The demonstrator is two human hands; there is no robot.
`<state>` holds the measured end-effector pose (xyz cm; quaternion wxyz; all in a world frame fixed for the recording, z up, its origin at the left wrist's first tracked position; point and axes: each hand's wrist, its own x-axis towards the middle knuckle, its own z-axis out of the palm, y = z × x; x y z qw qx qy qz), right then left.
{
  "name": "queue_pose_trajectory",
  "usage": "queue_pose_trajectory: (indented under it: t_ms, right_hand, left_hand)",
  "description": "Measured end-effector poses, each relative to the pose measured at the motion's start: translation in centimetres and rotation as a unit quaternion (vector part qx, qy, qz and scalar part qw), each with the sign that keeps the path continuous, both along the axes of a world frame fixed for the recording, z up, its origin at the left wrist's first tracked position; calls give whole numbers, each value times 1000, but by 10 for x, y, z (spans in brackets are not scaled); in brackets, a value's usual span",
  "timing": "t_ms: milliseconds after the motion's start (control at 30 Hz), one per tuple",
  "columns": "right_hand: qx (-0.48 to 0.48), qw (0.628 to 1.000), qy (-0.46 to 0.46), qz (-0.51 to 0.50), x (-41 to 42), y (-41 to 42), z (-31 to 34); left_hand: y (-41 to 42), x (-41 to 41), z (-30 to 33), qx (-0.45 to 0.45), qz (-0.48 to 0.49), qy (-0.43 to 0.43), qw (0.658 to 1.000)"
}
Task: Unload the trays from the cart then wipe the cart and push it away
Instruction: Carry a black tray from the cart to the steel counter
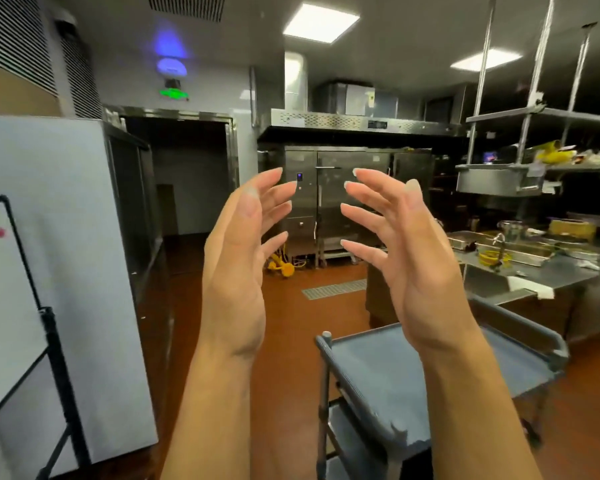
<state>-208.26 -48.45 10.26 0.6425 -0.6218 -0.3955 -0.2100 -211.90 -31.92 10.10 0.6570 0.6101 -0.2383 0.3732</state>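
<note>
While palms face each other, left hand [234, 271] and right hand [420, 268] hover raised, fingers spread, empty.

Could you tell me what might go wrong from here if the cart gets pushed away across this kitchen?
Neither the left hand nor the right hand is on the cart, so it could roll unguided. The floor drain grate ahead might catch a wheel. The yellow object on the floor by the steel cabinet could block the path.
</note>
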Motion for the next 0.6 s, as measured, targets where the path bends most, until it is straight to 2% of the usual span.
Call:
queue_pose_trajectory:
  t_ms: [267, 600]
  right_hand:
    - [-3, 999, 24, 38, 82, 52, 8]
    - [-6, 996, -1, 84, 242, 95, 2]
  left_hand:
    - [43, 78, 9, 7, 26, 11, 1000]
    - [76, 226, -5, -1, 79, -10, 997]
